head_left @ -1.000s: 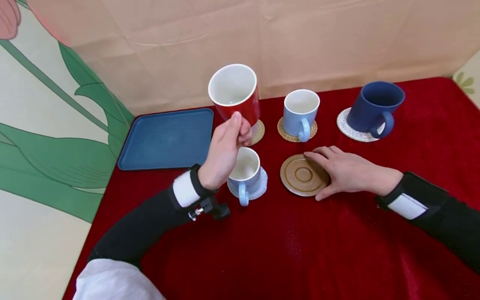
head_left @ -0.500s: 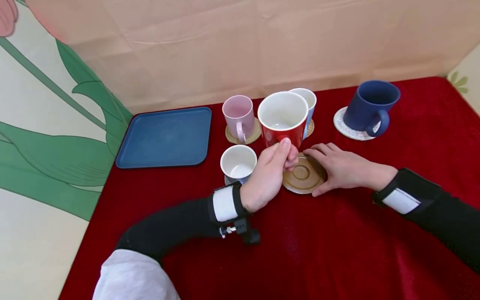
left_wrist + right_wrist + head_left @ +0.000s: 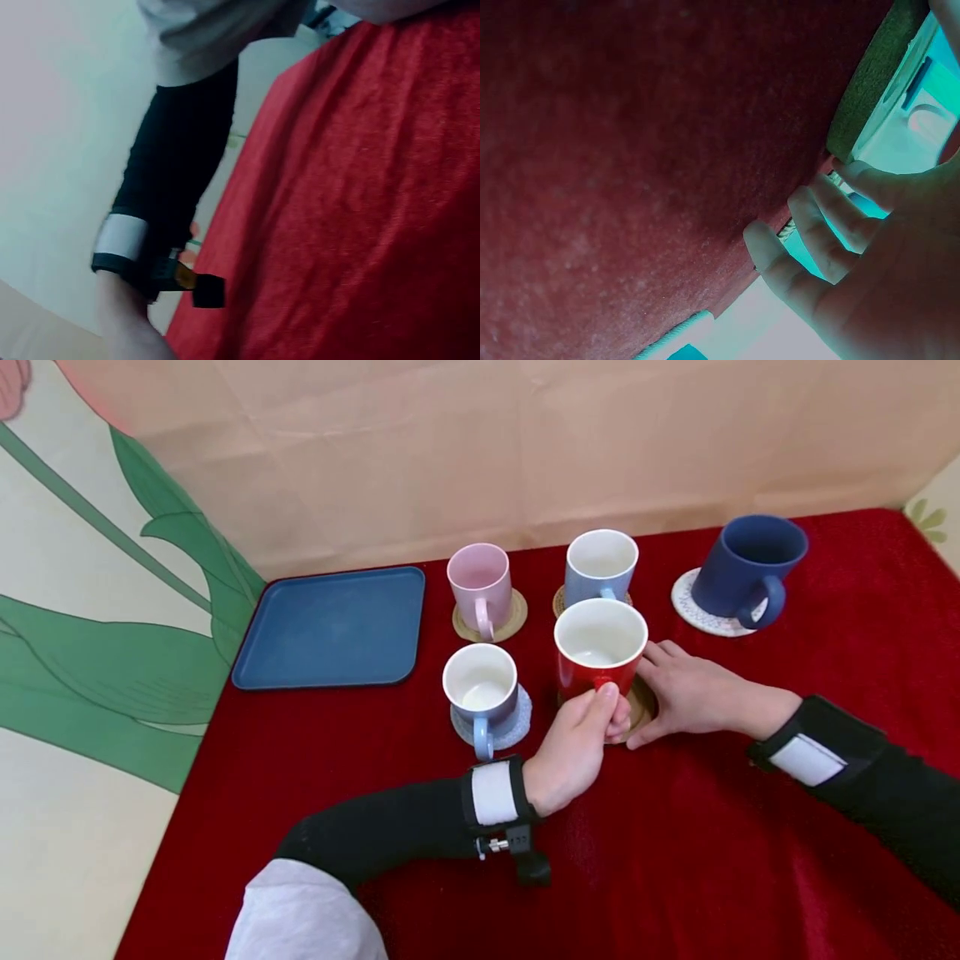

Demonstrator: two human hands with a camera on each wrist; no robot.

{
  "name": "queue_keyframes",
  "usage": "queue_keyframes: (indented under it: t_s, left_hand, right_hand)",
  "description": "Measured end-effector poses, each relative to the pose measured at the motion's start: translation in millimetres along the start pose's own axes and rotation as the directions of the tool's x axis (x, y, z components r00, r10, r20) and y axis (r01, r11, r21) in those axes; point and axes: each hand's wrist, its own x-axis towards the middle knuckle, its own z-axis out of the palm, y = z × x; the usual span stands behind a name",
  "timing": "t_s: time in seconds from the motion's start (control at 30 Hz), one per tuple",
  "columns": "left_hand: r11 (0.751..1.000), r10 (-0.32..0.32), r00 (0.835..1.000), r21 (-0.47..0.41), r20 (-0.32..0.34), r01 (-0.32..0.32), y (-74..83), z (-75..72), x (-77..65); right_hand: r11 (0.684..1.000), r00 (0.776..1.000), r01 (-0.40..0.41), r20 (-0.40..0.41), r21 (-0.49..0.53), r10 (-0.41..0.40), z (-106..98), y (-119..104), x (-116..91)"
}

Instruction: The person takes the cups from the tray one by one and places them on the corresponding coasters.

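In the head view my left hand [image 3: 573, 747] grips the handle of a red mug [image 3: 592, 677] with a white inside. The mug stands upright over a round brown coaster [image 3: 641, 706] and covers most of it; whether its base touches the coaster is hidden. My right hand [image 3: 690, 693] holds the coaster's right side, thumb at the near edge and index finger at the far edge. The right wrist view shows the coaster's rim [image 3: 874, 82] by the fingertips, the other fingers [image 3: 806, 225] spread loosely. Only the left wrist and forearm appear in the left wrist view.
On coasters stand a pink mug [image 3: 478, 581], a light blue mug [image 3: 600, 568] behind the red one, a grey-blue mug [image 3: 480, 689] to its left, and a dark blue mug [image 3: 750, 568] at right. A blue tray [image 3: 330, 627] lies back left on the red cloth [image 3: 420, 893].
My left hand has carried the red mug rightward and down, from in front of the pink mug to over the brown coaster. My right hand has stayed at the coaster.
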Motion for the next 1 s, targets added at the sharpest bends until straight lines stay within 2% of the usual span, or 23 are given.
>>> queue_keyframes:
  t_s: [0.3, 0.6, 0.77, 1.0]
  left_hand:
    - [0.996, -0.036, 0.999, 0.08, -0.026, 0.038, -20.3, 2.3, 3.4]
    - [0.991, -0.046, 0.998, 0.127, -0.033, 0.05, -33.4, 7.2, -1.1]
    - [0.989, -0.063, 0.998, 0.132, -0.026, 0.066, -38.7, 10.5, -3.1]
    - [0.992, -0.037, 0.999, 0.122, 0.001, 0.036, -46.0, 11.8, -0.7]
  right_hand:
    - [1.0, 1.0, -0.005, 0.0, 0.022, 0.005, -1, 2, -2]
    - [0.998, 0.997, 0.032, -0.072, 0.048, -0.028, 4, 5, -4]
    - [0.997, 0.996, 0.034, -0.087, 0.075, -0.027, 5, 6, -5]
    - [0.995, 0.995, 0.041, -0.09, 0.089, -0.033, 5, 7, -7]
